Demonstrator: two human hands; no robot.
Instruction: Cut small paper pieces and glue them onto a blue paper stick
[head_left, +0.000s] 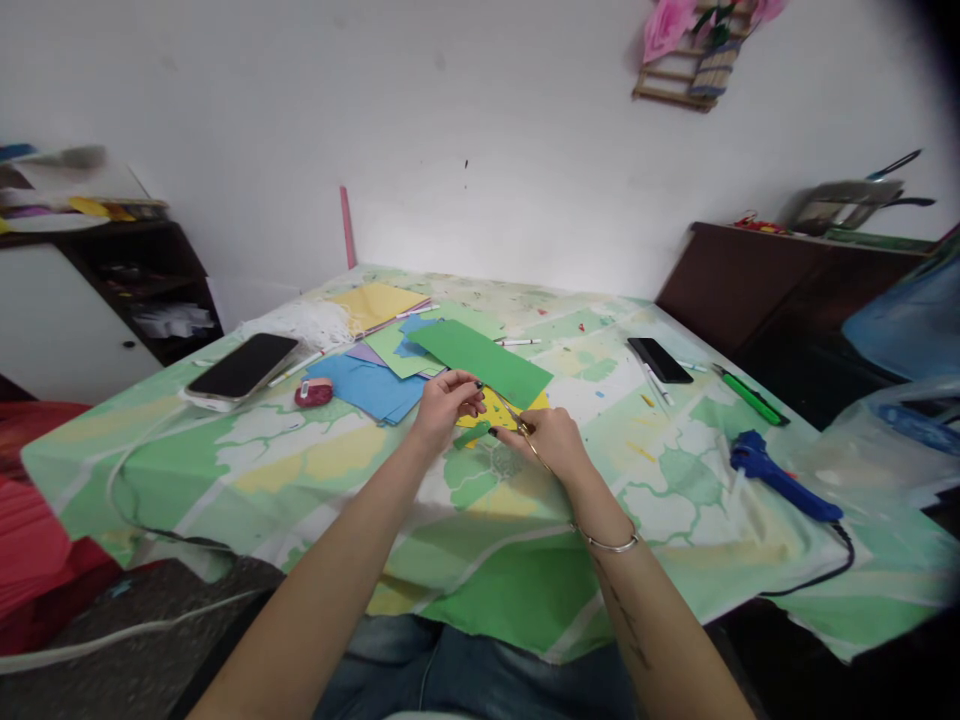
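My right hand (553,440) is wrapped round the gold handles of a small pair of scissors (523,426), their blades pointing up and left toward my other hand. My left hand (448,405) has its fingers drawn together in a pinch; whatever is between them is too small to make out. Just below the fingertips a short green paper strip (472,435) lies near my right thumb. Beneath the blades is yellow paper (499,408) with small green scraps on it. Beyond both hands a green paper sheet (495,362) lies at a slant.
Blue sheets (367,388) and a dark red yarn bundle (313,392) lie left, near a phone (244,366). Yellow sheets (382,304) are farther back. On the right are another phone (660,360), a green cutter (752,396) and a blue glue gun (784,478) with its cord.
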